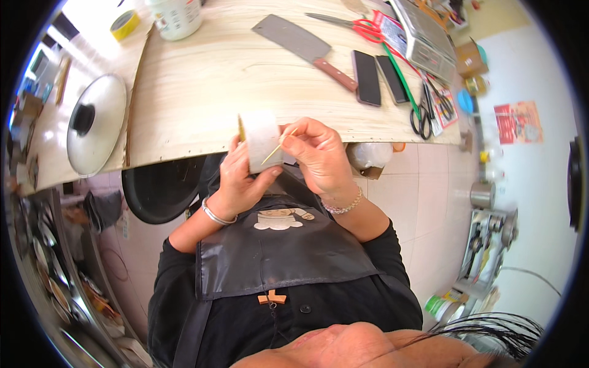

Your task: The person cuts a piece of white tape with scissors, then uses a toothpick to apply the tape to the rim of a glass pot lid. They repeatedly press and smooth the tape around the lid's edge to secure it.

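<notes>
My left hand [244,177] holds a wide roll of clear packing tape [261,140] on its side, just in front of the table's near edge. A thin wooden toothpick [272,155] is pinched between the thumb and fingers of my right hand [317,154]. It slants down across the tape's outer face; whether its tip touches the tape I cannot tell. The tape's loose end cannot be made out. Beyond my hands, a cleaver [294,40] with a wooden handle lies on the wooden table [198,101].
Two phones [366,78], red-handled scissors [368,30], black-handled scissors [421,122] and a metal scale [425,41] lie at the right. A pot lid [97,125], yellow tape roll [125,25] and white tub [175,18] stand left. A black stool [158,193] is below the table edge.
</notes>
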